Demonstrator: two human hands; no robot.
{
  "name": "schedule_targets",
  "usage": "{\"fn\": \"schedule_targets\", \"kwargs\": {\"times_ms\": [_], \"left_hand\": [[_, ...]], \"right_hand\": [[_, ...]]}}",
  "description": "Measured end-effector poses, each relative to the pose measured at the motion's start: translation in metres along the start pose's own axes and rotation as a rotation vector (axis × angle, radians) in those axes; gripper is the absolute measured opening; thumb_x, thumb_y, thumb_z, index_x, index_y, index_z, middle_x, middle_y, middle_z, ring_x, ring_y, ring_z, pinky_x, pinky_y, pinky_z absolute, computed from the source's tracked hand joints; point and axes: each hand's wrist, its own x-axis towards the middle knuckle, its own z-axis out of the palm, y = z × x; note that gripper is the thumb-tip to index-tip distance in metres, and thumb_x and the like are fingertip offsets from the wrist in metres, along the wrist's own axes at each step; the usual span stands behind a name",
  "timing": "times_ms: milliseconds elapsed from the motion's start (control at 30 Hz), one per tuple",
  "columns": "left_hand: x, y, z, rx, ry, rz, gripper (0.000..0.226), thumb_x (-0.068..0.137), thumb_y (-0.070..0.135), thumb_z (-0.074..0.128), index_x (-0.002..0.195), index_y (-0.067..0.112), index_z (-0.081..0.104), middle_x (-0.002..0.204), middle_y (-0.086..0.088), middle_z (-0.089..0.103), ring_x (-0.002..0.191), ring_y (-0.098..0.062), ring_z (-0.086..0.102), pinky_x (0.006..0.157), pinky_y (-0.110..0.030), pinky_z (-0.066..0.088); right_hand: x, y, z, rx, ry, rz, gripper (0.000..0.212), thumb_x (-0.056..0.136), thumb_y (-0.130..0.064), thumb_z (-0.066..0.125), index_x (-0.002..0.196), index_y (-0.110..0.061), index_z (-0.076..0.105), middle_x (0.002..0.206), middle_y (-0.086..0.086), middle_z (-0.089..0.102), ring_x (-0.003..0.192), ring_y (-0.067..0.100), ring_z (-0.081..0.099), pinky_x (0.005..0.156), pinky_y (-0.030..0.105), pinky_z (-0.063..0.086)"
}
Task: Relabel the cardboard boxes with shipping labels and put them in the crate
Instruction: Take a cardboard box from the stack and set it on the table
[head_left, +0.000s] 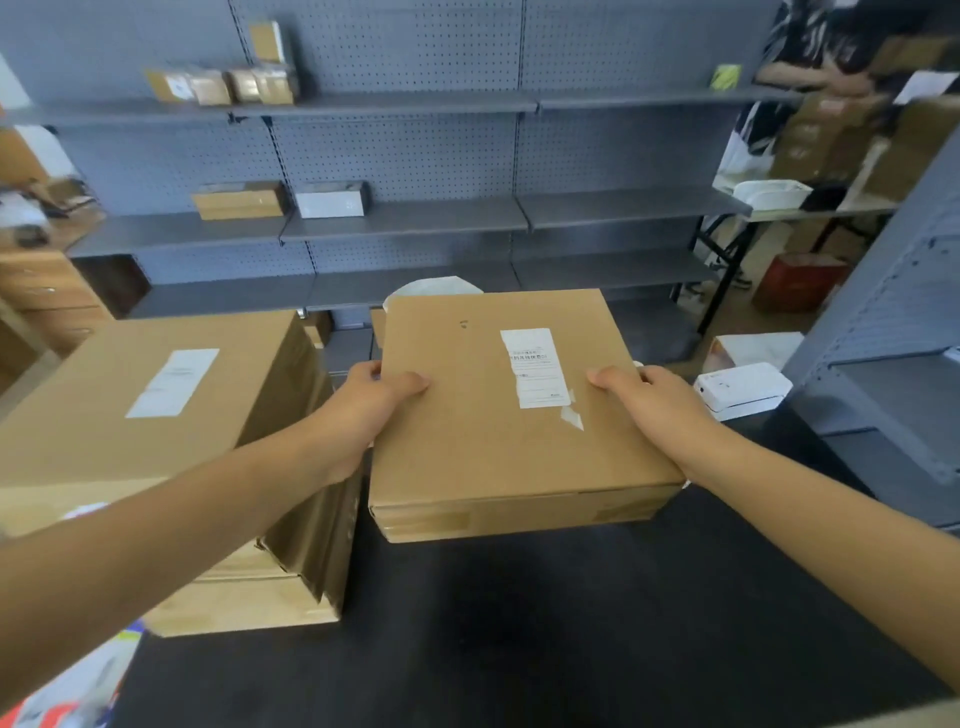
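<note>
A flat cardboard box (467, 447) is held above the black table (519, 623), my left hand (363, 410) gripping its left edge and my right hand (660, 405) its right edge. On its top sits a white shipping label (535, 366), partly torn, with a scrap of tape below it. A stack of larger cardboard boxes (130, 410) stands at the left, the top one bearing a white label (174, 382). No crate can be made out.
A white label printer (743, 389) sits at the table's right end. Grey pegboard shelving (405, 218) with a few small boxes fills the back. Another shelf unit (893, 332) stands at right. A person stands by stacked cartons at far right (831, 62).
</note>
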Motion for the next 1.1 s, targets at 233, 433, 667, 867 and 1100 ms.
{"fn": "schedule_targets", "kwargs": {"times_ms": [233, 433, 667, 867, 1100], "left_hand": [[0.026, -0.047, 0.026, -0.006, 0.041, -0.094, 0.068, 0.085, 0.036, 0.066, 0.139, 0.024, 0.026, 0.116, -0.001, 0.057, 0.099, -0.021, 0.059, 0.09, -0.043, 0.048], [0.043, -0.102, 0.055, 0.005, 0.086, -0.167, 0.065, 0.088, 0.037, 0.062, 0.139, 0.027, 0.023, 0.111, 0.002, 0.055, 0.098, -0.019, 0.058, 0.077, -0.037, 0.05], [0.059, -0.158, 0.088, -0.004, 0.145, -0.273, 0.065, 0.09, 0.037, 0.058, 0.142, 0.03, 0.018, 0.108, 0.007, 0.053, 0.093, -0.015, 0.057, 0.066, -0.029, 0.046], [0.078, -0.196, 0.098, -0.033, 0.148, -0.312, 0.067, 0.087, 0.038, 0.062, 0.14, 0.033, 0.021, 0.119, 0.005, 0.052, 0.099, -0.016, 0.058, 0.077, -0.033, 0.05], [0.091, -0.243, 0.103, -0.1, 0.186, -0.288, 0.055, 0.086, 0.029, 0.067, 0.131, 0.031, 0.034, 0.118, 0.01, 0.056, 0.099, -0.01, 0.061, 0.067, -0.023, 0.05]], "right_hand": [[0.018, 0.049, 0.018, -0.003, -0.019, 0.043, 0.038, 0.083, -0.061, 0.052, 0.106, -0.032, 0.048, 0.085, -0.021, 0.05, 0.076, 0.0, 0.05, 0.058, 0.022, 0.034], [0.03, 0.107, 0.037, 0.023, -0.118, 0.054, 0.047, 0.085, -0.055, 0.057, 0.119, -0.023, 0.053, 0.109, -0.009, 0.061, 0.088, 0.01, 0.059, 0.066, 0.025, 0.044], [0.058, 0.163, 0.054, 0.014, -0.248, 0.124, 0.064, 0.083, -0.056, 0.06, 0.134, -0.02, 0.048, 0.12, -0.003, 0.062, 0.102, 0.017, 0.061, 0.083, 0.033, 0.048], [0.077, 0.197, 0.069, -0.012, -0.285, 0.168, 0.066, 0.083, -0.055, 0.061, 0.135, -0.02, 0.044, 0.111, -0.008, 0.056, 0.095, 0.012, 0.055, 0.076, 0.027, 0.043], [0.083, 0.228, 0.09, -0.045, -0.295, 0.215, 0.065, 0.085, -0.052, 0.062, 0.137, -0.019, 0.042, 0.112, -0.009, 0.055, 0.094, 0.011, 0.054, 0.073, 0.026, 0.042]]}}
